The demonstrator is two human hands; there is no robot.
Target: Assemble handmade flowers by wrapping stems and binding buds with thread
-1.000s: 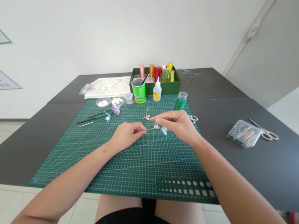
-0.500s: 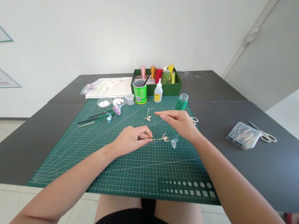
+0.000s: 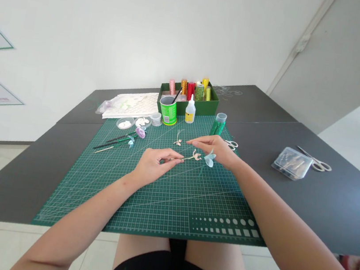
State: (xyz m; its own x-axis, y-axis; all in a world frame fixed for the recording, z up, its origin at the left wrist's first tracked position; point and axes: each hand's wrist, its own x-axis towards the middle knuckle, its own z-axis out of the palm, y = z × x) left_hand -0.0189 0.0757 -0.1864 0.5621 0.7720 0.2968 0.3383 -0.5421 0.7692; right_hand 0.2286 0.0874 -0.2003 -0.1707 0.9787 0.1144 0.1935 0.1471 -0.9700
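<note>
My left hand point(image 3: 156, 163) pinches a thin stem with a small pale pink flower point(image 3: 196, 155) at its far end, held above the green cutting mat point(image 3: 163, 204). To its right, my right hand point(image 3: 214, 149) has thumb and fingers pressed together; anything between them is too fine to make out. A pale blue flower point(image 3: 209, 158) with a greenish stem is just below the right hand; whether it touches the pink flower is unclear. Beyond the hands, another small pink sprig point(image 3: 178, 142) lies on the mat. A green thread spool point(image 3: 218, 124) stands behind my right hand.
Behind are a green tin point(image 3: 169, 112), a glue bottle point(image 3: 190, 111) and a box point(image 3: 205, 108) of thread spools. Left lie a purple flower point(image 3: 140, 132) and dishes of white pieces point(image 3: 125, 123). Right are a clear case point(image 3: 292, 163) and scissors point(image 3: 321, 165).
My left hand has shifted slightly left and up with the pink flower. The blue flower has moved up and turned. My right hand has come slightly lower, its fingertips closer together.
</note>
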